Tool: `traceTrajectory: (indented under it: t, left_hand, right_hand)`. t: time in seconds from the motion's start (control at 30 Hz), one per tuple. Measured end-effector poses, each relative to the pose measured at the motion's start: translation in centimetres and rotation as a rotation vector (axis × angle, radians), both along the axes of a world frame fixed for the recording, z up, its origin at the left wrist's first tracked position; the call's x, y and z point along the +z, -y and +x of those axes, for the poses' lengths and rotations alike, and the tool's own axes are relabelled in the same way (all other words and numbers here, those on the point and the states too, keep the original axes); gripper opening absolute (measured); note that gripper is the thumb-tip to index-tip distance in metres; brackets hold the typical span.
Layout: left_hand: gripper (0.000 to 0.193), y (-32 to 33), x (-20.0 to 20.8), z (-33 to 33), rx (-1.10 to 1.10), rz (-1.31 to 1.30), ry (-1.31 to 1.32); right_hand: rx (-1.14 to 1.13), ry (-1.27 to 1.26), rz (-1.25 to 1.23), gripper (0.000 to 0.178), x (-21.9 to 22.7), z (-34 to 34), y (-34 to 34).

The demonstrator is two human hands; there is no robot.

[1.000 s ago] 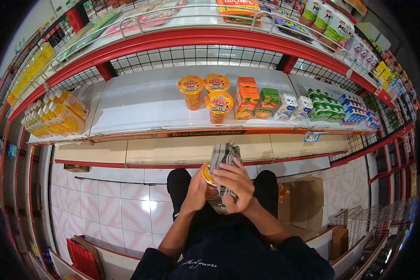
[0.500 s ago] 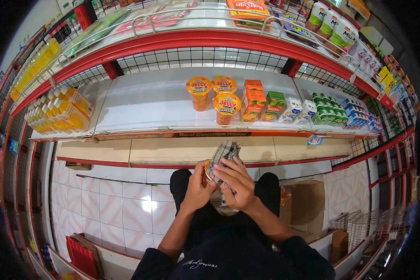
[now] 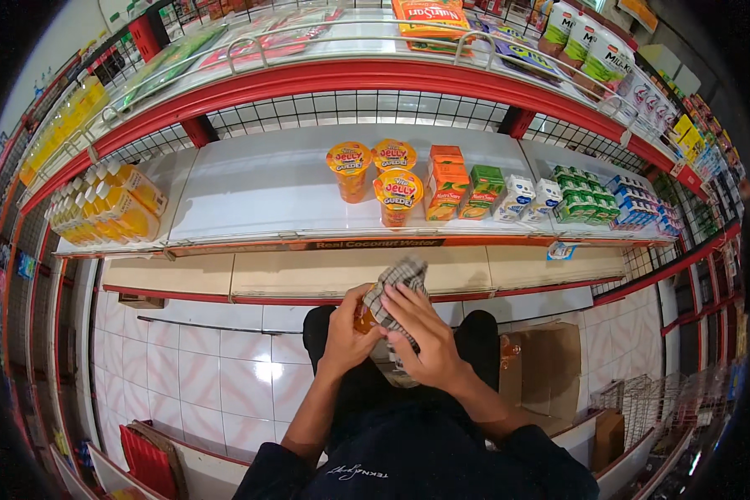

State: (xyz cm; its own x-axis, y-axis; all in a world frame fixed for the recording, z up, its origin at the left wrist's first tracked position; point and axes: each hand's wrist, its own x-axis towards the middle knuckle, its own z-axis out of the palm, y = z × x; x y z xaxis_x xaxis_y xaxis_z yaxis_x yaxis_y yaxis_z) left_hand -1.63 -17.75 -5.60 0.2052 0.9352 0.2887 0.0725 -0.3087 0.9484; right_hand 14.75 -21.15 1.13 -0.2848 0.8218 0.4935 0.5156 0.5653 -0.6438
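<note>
In front of my lap, my left hand [image 3: 347,340] is closed around an orange jelly cup [image 3: 363,320], mostly covered by my fingers and a cloth. My right hand [image 3: 426,335] presses a grey-and-white checkered cloth [image 3: 402,278] onto the cup, its fingers lying over the fabric. Part of the cloth hangs below the right hand. On the white shelf [image 3: 258,179] ahead stand three similar orange jelly cups [image 3: 397,200] in a close group. To their right are orange juice cartons [image 3: 447,185] and a green carton [image 3: 482,192].
Small white cartons [image 3: 517,197] and green-and-white packs [image 3: 575,193] continue rightward. Orange drink bottles [image 3: 112,204] stand at the shelf's left end. A red-edged upper shelf [image 3: 350,82] overhangs. A cream lower shelf [image 3: 308,271] lies before my knees. An open cardboard box [image 3: 550,367] sits on the floor at right.
My right hand and the cloth have shifted slightly over the cup, and the cloth's top is blurred. More of the cup's orange side shows. The view has tilted a little.
</note>
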Motion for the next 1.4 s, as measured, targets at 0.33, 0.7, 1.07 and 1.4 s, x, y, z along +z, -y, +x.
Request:
traceTrajectory:
  t: [0.33,0.7,1.07,1.4]
  left_hand:
    - [0.062,1.1,-0.9,1.0,-0.223,-0.146,0.246]
    - [0.055,0.6,-1.7,3.3,0.166,-0.157,0.555]
    - [0.054,1.5,0.8,3.3,0.306,-0.498,0.443]
    - [0.053,1.3,-1.3,4.6,0.212,-0.049,0.396]
  right_hand:
    - [0.056,0.055,0.079,0.039,0.4,1.1,-0.6]
    - [-0.127,-0.359,-0.059,0.061,-5.9,-2.4,1.8]
    - [-0.079,-0.337,0.035,0.068,-6.1,-2.0,0.5]
    - [-0.183,-0.345,-0.114,0.058,-6.6,-0.9,1.2]
